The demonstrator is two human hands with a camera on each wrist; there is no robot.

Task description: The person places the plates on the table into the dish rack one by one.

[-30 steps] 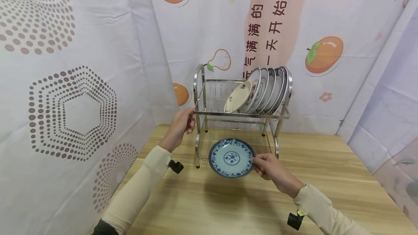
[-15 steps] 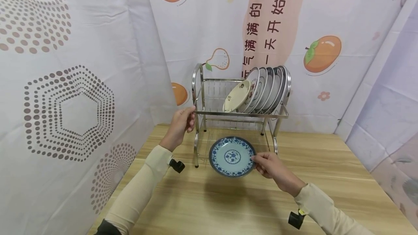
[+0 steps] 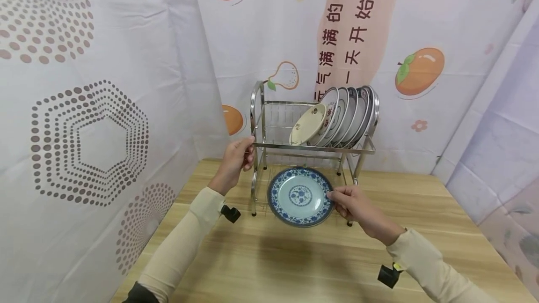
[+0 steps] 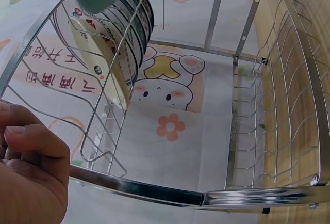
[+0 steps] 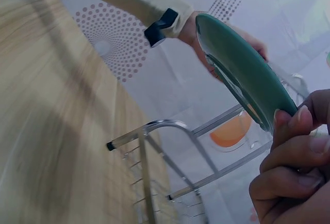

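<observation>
In the head view, my right hand (image 3: 360, 209) pinches the right rim of a blue-and-white floral plate (image 3: 300, 196). The plate is held off the table, in front of the lower tier of a two-tier metal dish rack (image 3: 313, 146), with its patterned face toward me. My left hand (image 3: 234, 161) grips the rack's upper left front corner with thumb and curled fingers. From the right wrist view, the plate's green underside (image 5: 252, 66) shows, and fingers (image 5: 289, 157) hold its edge. The left wrist view has my left hand (image 4: 33, 164) beside the rack's wire side.
A cream oval dish (image 3: 309, 125) leans in the upper tier against several upright white plates (image 3: 347, 118) at the right. The rack stands on a wooden table (image 3: 290, 270). Printed curtains (image 3: 168, 59) hang at the back and both sides.
My right hand has lifted the plate a little, and its face has tipped more toward me. The left hand stays at the rack's corner.
</observation>
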